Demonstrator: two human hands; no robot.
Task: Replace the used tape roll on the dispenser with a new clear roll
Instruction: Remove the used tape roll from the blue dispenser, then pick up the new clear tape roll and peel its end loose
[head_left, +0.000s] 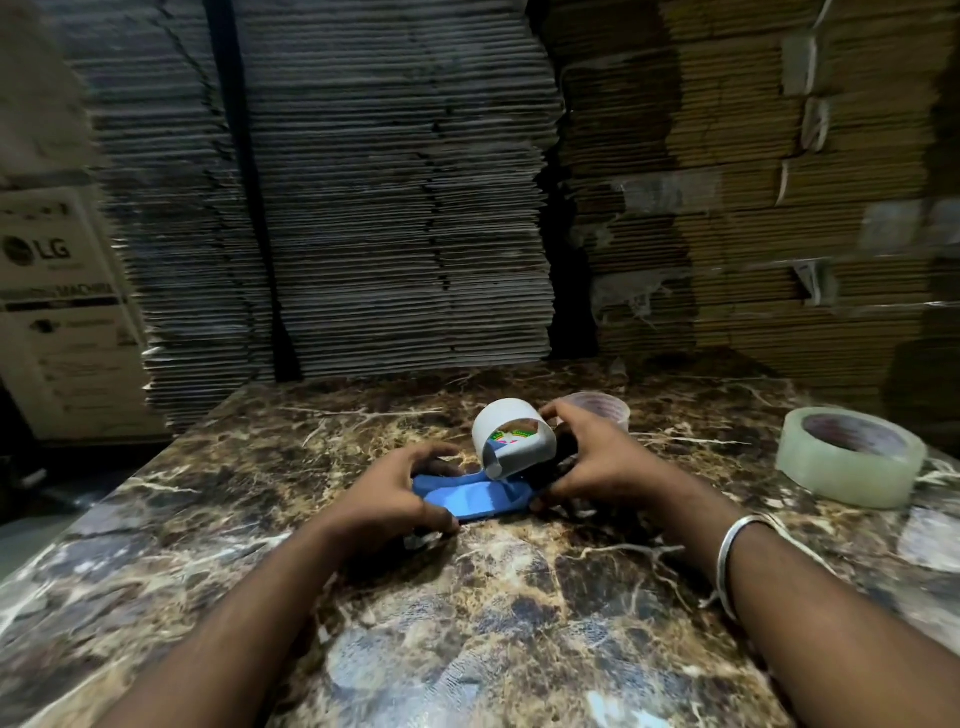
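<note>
brown-and-cream veined marble makes up the table nearest the camera, with both forearms reaching across it. a silver bangle circles the right wrist. the left hand curls its fingers and thumb around the blue handle end of the tape dispenser, which lies flat on the marble between the two hands. the right hand grips the dark front part of the dispenser, fingers bent over it and thumb low against the table. on the dispenser sits the used tape roll, a nearly bare white core with a coloured label inside, tilted toward the camera and touching the right hand's fingers. just behind that hand stands a small translucent core. to the right, well apart from the dispenser, a new clear roll lies flat on the marble. beyond the table edge rise tall stacks of flattened cardboard, and a printed carton stands at far left.
</note>
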